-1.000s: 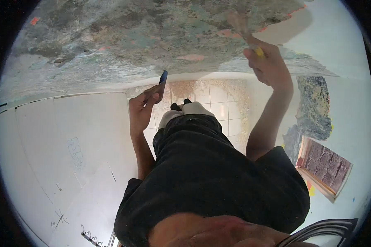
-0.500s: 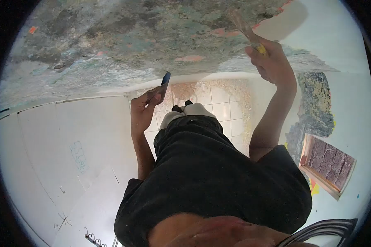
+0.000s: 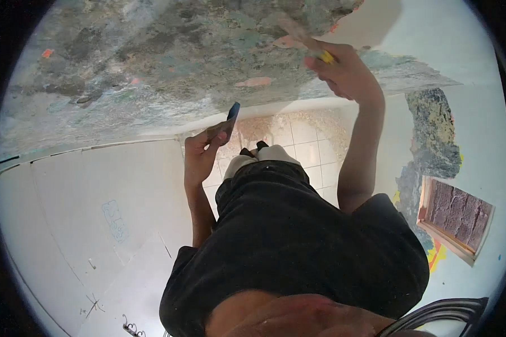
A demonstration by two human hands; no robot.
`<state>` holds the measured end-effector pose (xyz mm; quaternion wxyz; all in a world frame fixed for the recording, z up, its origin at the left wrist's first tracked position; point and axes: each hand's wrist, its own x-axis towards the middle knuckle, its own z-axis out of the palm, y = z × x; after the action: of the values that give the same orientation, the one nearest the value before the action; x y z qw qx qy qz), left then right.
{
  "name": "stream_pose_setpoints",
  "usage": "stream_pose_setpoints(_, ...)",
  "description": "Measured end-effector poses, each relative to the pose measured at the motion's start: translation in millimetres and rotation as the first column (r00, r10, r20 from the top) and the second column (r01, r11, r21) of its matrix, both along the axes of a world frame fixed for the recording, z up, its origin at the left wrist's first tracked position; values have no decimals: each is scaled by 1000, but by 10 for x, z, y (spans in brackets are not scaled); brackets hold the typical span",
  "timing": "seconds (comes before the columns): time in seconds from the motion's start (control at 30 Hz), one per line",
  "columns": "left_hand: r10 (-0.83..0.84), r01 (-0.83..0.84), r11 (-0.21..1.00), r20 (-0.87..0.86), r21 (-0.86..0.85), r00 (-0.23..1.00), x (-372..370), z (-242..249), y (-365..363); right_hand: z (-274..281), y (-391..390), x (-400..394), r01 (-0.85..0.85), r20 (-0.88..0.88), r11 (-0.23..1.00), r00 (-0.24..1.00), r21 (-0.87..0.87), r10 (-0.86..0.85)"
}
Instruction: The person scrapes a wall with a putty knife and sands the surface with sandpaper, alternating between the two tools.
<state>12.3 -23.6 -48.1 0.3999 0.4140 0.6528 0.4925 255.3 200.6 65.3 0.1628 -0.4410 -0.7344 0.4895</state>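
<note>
My right hand [image 3: 346, 70] is closed around the yellow handle of a scraper [image 3: 327, 56]. Its blurred blade points up and left, over the patchy grey-green wall [image 3: 197, 50], where paint is gone and pinkish spots show. Lower and to the left, my left hand [image 3: 201, 160] grips a flat dark-blue piece [image 3: 233, 114] between thumb and fingers; its kind I cannot tell. That piece stands on edge in front of the wall's lower part, and the fingers hide its near end.
A tiled floor [image 3: 306, 153] with crumbled debris along its edges lies below. To the right, a framed opening [image 3: 456, 218] shows brickwork beside another stripped patch [image 3: 434, 135]. White panels [image 3: 67, 208] with hooks [image 3: 132, 327] are on the left. Black cable loops [image 3: 450, 309] hang bottom right.
My right hand has moved left and slightly up with the scraper along the wall. My left hand, still holding the flat piece, sits slightly farther right and lower as the view shifts.
</note>
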Motion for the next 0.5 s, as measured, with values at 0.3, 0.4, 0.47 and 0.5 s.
stream_pose_setpoints(0.3,-12,11,1000,23,22,1000,97,-35,-18,-256,-73,73,-1,98,1000,995,17,0)
stream_pose_setpoints(0.4,-96,104,993,-133,48,986,159,283,164,-500,-243,232,-106,99,980,987,-170,124)
stream_pose_setpoints(0.47,-79,122,978,-245,168,966,252,510,368,-532,-447,309,-125,107,972,983,-200,149)
stream_pose_setpoints(0.5,-62,136,964,-301,230,952,290,616,521,-550,-511,333,-135,110,968,981,-211,161)
